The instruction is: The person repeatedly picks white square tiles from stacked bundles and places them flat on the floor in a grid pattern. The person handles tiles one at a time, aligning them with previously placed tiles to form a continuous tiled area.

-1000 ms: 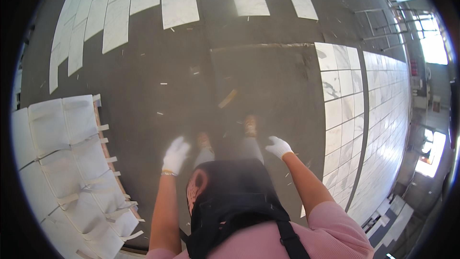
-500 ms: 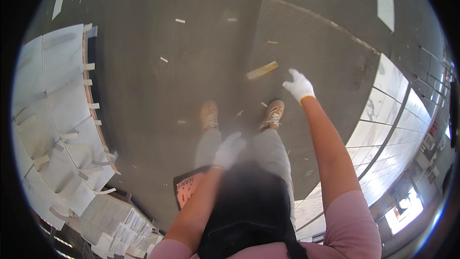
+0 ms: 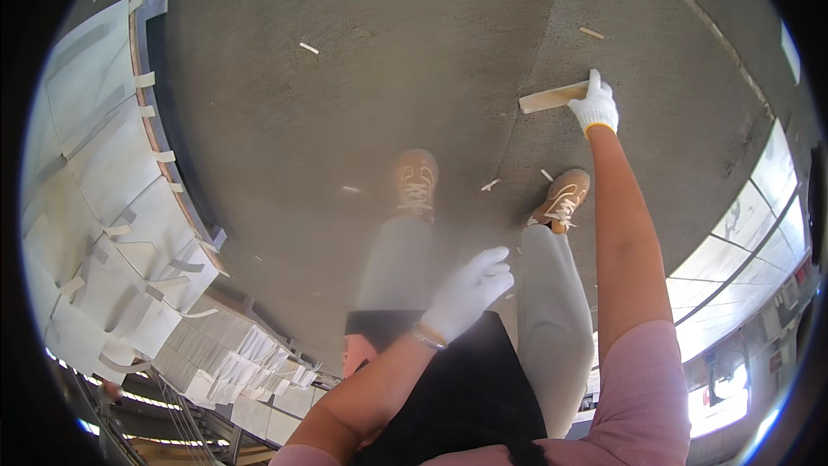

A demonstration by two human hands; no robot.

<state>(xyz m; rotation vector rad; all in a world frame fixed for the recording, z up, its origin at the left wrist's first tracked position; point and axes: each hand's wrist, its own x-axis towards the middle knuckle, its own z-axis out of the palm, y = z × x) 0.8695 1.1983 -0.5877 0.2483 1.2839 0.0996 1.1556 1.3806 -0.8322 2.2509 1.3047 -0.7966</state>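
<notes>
On the grey floor lies a flat, pale tan strip (image 3: 552, 99), which looks like wood or card. At its right end is my right hand (image 3: 595, 108), in a white knit glove with a yellow cuff. Thumb and fingers close round that end, my right arm stretched out and down. My left hand (image 3: 468, 295), gloved in white too, hovers over my lap in front of the black apron (image 3: 466, 388). Its fingers are loosely extended and it holds nothing.
Marbled white slabs with tape tabs (image 3: 95, 155) stand at the left, wood-edged. More pale slabs (image 3: 729, 233) line the right. Small white scraps (image 3: 309, 48) and a tan scrap (image 3: 592, 33) are scattered on the floor. My shoes (image 3: 561, 198) stand near the strip.
My right hand has come down onto the strip and taken its right end. My left hand has moved right across my lap. The view has shifted and I lean lower.
</notes>
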